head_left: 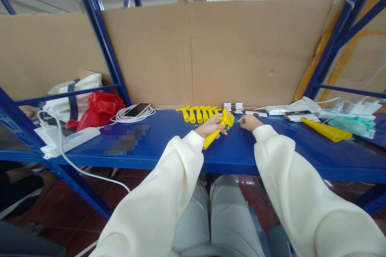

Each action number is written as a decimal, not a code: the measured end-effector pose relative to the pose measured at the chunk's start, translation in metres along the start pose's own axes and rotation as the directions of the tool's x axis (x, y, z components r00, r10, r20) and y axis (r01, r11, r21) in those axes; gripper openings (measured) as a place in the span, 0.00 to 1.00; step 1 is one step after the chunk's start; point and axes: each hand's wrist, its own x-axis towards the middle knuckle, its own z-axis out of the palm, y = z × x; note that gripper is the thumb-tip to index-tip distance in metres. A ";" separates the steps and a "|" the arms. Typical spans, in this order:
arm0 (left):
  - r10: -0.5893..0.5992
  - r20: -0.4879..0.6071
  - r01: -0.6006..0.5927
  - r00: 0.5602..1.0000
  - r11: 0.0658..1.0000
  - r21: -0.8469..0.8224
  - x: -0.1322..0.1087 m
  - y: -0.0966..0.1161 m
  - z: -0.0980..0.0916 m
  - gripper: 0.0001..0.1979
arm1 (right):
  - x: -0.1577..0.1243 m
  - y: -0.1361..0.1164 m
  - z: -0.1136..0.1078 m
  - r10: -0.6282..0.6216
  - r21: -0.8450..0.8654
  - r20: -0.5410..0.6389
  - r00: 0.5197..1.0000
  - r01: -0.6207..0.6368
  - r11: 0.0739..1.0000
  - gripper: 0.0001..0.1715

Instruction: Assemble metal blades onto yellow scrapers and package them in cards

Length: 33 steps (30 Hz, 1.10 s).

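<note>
My left hand [209, 125] is closed around a yellow plastic tool [210, 140] with a tube-like handle and a wide head, tilted above the blue shelf top. A small dark green spot shows on it near my fingers. To its right, my right hand [249, 123] has its fingers pinched together low over the shelf. Something small and pale [239, 120] shows at those fingertips, too small to name. Behind my left hand stands a row of several similar yellow tools [193, 115], partly hidden by the hand and the held tool.
Small white-and-black boxes [233, 107] are stacked at the cardboard back wall [241, 48]. Yellow tubes [324, 129] and a green plastic bag [351, 125] lie right. A phone [138, 109] on a coiled white cable, red bag [99, 108] and power strip [75, 140] lie left.
</note>
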 end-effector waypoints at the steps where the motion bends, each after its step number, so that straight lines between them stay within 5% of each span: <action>1: -0.002 0.003 0.002 1.000 1.000 -0.001 0.000 0.000 0.000 0.38 | 0.001 0.000 0.001 -0.003 0.076 -0.031 1.000 0.005 0.997 0.11; 4: -0.012 0.005 0.012 1.000 1.000 0.002 0.001 -0.001 0.001 0.37 | 0.003 -0.005 0.002 -0.018 0.415 -0.139 0.990 0.075 0.907 0.09; 7: -0.020 0.009 0.020 1.000 1.000 0.007 0.003 -0.002 0.000 0.37 | -0.001 -0.019 -0.001 -0.072 0.719 -0.198 0.977 0.195 0.667 0.09; 10: -0.011 0.031 0.011 0.999 1.000 -0.001 0.005 -0.004 -0.001 0.37 | -0.008 -0.034 -0.005 -0.127 0.841 -0.192 0.973 0.230 0.489 0.17; 13: 0.002 0.054 -0.001 0.999 1.000 -0.017 0.006 -0.005 -0.003 0.37 | -0.014 -0.041 -0.007 -0.137 0.885 -0.163 0.977 0.206 0.417 0.23; 33: -0.010 0.053 0.013 0.999 0.999 -0.050 0.004 -0.004 -0.003 0.30 | -0.015 -0.042 -0.005 -0.193 0.844 -0.166 0.967 0.241 0.480 0.28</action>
